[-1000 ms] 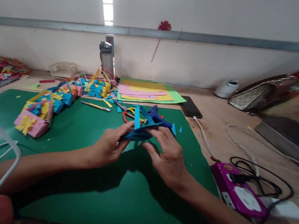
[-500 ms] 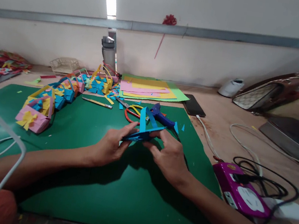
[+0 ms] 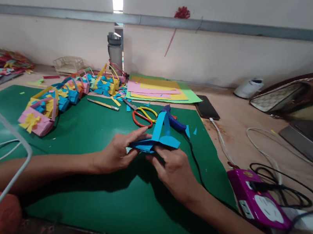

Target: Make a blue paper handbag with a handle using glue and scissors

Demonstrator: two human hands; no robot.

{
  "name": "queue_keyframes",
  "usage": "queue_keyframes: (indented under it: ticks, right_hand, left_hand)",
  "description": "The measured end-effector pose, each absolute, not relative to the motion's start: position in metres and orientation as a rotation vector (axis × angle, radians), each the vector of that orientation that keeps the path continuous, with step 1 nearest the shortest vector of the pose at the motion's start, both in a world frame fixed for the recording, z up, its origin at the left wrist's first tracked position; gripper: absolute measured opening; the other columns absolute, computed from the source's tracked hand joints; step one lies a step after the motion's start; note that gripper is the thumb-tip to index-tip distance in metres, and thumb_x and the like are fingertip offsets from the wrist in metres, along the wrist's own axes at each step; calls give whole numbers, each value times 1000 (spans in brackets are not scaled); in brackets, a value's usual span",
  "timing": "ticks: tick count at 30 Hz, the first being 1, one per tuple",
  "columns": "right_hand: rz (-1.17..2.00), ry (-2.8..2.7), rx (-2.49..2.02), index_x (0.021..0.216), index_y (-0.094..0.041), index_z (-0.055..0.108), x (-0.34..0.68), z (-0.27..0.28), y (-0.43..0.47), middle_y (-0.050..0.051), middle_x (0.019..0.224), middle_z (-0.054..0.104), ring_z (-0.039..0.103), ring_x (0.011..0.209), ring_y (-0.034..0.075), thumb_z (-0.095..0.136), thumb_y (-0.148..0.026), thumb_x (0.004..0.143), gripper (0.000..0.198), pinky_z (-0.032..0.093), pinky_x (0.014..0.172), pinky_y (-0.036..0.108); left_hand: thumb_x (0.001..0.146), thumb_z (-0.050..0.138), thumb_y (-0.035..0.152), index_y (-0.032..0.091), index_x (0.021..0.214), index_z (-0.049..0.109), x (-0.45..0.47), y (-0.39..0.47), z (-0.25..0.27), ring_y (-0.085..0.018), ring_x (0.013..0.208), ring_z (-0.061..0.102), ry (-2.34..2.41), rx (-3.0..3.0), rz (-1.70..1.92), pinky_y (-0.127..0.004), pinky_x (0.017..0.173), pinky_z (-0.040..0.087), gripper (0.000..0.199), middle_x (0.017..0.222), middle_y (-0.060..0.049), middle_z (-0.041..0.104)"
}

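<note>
Left hand: the left hand [image 3: 117,151] pinches the near left corner of the blue paper piece [image 3: 155,142], thumb on top, fingers under.
Right hand: the right hand [image 3: 176,169] grips the same piece from the right, fingertips curled in under its folded flap.
Where it is: held just above the green mat [image 3: 83,184], about mid-table, in front of the glue gun [image 3: 173,121] and the scissors [image 3: 141,115].
Which way it lies: its long axis runs left to right between the two hands — one strip stands up from the middle and leans slightly away toward the wall.
Doing it well: I'd judge the fold wants both thumbs pressing evenly, edges kept flush, the upright strip left uncrushed.
Around it: finished paper baskets [image 3: 39,116] sit in a row on the left of the mat; coloured sheets [image 3: 160,92] lie behind — a purple power strip [image 3: 258,204] off to the right.
</note>
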State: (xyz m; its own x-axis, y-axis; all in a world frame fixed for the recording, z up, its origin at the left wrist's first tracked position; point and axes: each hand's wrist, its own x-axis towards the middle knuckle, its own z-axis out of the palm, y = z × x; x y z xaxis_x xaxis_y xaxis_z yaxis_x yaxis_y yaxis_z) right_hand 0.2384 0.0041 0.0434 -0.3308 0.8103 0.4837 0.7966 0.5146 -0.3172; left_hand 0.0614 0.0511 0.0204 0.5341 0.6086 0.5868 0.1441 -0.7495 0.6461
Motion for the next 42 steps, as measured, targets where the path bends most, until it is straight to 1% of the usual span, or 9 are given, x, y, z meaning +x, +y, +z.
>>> queue_keyframes:
  ticks: [4,10,14,17,19,25,29,36,42]
  right_hand:
    - [408,-2067,-1245,75,-18,64,235,49,2,-1,65,66,57,57,13,56,-17,80,10,42,58,24]
    - [770,-1929,-1140,85,-20,68,232,60,3,-2,82,69,62,78,16,59,-16,75,14,46,73,26]
    - [908,-1853,-1134,78,-19,70,231,66,1,-2,70,64,56,68,15,61,-25,74,11,43,64,25]
    - [990,-1801,-1181,71,-17,69,232,68,-1,-3,55,51,43,54,11,55,-38,79,27,35,52,23]
    - [1024,-1758,-1244,69,-15,68,232,67,-2,-3,52,45,36,52,10,50,-43,82,35,30,50,23]
    - [1062,-1658,-1320,56,-16,57,230,65,-3,-3,54,39,32,54,10,46,-40,83,37,29,52,25]
    - [1061,-1635,-1312,50,-18,45,229,64,-4,-4,53,30,25,53,9,48,-38,82,38,23,49,24]
    - [1118,-1598,-1318,54,-17,54,230,62,-3,-3,54,39,31,54,10,50,-36,81,33,28,51,24]
    - [1129,-1594,-1312,67,-17,68,228,65,-1,-1,58,56,47,58,13,54,-36,79,26,38,57,26]
  left_hand:
    - [76,54,10,17,131,43,63,49,26,-20,104,62,657,2134,1082,-30,88,51,57,116,-11,64]
    - [83,51,19,19,123,52,63,51,27,-21,107,58,540,2120,977,-35,94,46,40,118,-9,62]
    - [82,48,13,19,129,45,63,52,21,-23,113,54,464,2234,1031,-40,96,43,48,123,-14,58]
    - [82,46,11,18,131,42,64,52,17,-24,115,52,465,2262,1016,-42,98,41,50,125,-15,55]
    - [83,46,12,17,133,40,64,52,18,-24,117,51,478,2259,987,-42,99,41,51,127,-16,54]
    - [80,57,30,17,142,24,57,50,29,-28,129,37,389,2178,771,-41,107,32,71,141,-15,38]
    - [92,35,32,23,143,23,52,52,29,-23,134,30,336,2079,727,-37,111,25,52,147,-6,31]
    - [92,35,27,23,139,33,52,51,25,-21,130,37,363,1962,799,-35,110,27,47,142,-3,39]
    - [92,35,31,19,133,44,53,51,27,-25,126,43,443,1841,840,-39,109,29,43,135,-5,49]
